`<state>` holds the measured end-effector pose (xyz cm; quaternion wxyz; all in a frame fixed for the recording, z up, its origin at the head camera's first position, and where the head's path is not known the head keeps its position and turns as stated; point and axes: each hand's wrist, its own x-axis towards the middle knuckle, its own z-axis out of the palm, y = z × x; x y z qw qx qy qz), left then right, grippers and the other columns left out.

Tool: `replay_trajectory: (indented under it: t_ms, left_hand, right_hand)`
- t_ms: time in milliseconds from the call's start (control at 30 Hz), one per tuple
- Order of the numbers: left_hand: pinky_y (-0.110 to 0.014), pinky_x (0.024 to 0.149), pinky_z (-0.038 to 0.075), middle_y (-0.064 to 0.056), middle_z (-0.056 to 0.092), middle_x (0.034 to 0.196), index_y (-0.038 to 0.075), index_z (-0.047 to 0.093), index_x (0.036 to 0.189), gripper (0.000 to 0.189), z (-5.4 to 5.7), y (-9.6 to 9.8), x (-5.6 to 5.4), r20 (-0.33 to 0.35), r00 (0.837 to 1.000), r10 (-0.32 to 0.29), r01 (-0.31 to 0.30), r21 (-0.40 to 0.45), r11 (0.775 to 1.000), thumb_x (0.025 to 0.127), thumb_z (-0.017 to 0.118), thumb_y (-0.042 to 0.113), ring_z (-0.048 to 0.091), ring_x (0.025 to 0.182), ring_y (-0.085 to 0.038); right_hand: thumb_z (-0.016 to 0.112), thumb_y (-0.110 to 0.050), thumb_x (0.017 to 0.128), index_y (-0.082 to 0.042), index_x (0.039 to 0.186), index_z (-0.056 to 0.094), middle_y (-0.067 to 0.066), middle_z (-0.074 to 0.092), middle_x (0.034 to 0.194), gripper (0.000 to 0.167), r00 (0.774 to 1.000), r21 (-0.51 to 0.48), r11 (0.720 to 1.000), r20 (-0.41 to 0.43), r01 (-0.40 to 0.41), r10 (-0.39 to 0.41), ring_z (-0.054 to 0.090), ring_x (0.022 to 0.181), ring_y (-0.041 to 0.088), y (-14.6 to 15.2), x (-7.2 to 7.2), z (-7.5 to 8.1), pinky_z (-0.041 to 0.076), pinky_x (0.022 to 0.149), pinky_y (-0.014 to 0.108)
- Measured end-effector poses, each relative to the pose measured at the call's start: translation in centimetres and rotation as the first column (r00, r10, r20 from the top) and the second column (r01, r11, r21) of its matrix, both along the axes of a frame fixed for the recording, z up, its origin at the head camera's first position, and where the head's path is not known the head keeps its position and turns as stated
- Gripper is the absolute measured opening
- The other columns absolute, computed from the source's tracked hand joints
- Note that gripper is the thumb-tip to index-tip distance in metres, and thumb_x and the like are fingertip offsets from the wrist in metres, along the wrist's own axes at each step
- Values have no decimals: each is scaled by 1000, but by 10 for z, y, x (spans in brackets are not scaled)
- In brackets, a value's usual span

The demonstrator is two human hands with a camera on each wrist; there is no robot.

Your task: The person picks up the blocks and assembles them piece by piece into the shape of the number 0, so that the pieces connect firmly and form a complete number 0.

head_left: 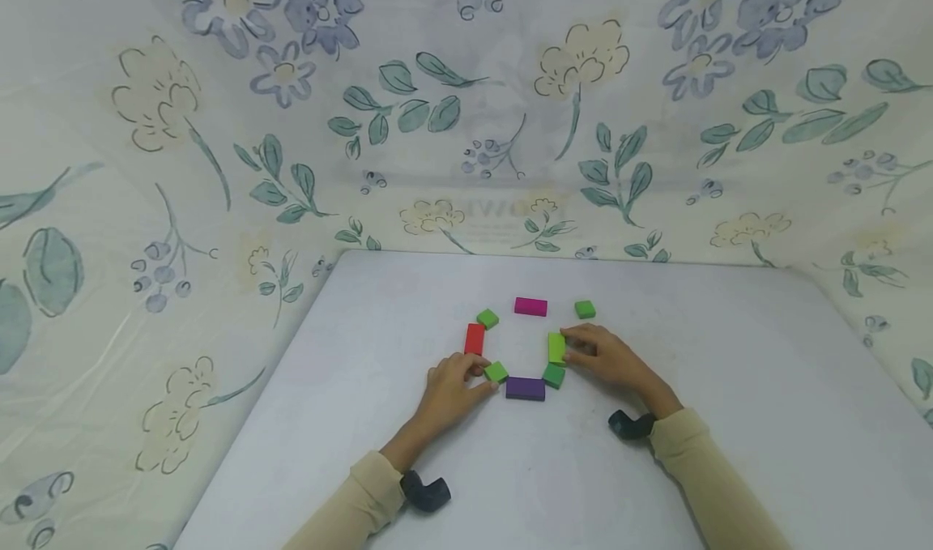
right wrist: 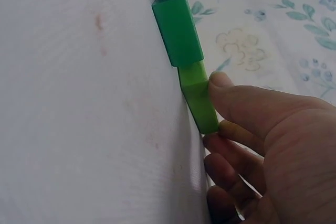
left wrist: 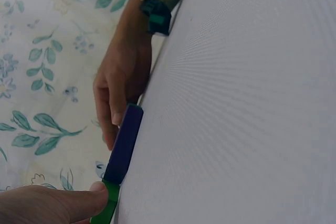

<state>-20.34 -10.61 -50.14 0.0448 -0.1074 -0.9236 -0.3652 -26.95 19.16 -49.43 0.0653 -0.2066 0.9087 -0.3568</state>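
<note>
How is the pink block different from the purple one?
Color: the pink block is bright pink; the purple block is dark purple.
Place: the purple block lies nearer the person; the pink block lies farther away.
Neighbors: the purple block has small green blocks close by both ends; the pink block has gaps on both sides.
Both are long blocks lying sideways.

In the head view you can make out one faint line of lettering point(head_left: 514, 208) on the floral cloth point(head_left: 496, 64), low down, just above the far edge of the white table point(head_left: 328, 388). You can pick out what looks like "OW" within it; the rest, and the smaller lines point(head_left: 496, 232) beneath, are too faint for you to read.
</note>
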Motion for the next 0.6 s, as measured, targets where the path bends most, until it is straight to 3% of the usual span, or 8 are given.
replay_trajectory:
  t_ms: [600]
  left_hand:
    - [-36, 82, 32, 1, 62, 94, 14, 67, 111, 30, 2, 0, 1, -8, 1000, -8, 8, 5, 1000, 85, 78, 27, 52, 90, -14]
  right_hand:
    - [70, -26, 93, -14, 141, 57, 11, 58, 138, 51, 999, -14, 1000, 37, 22, -21, 54, 126, 31, -1, 1, 0, 45, 107, 52]
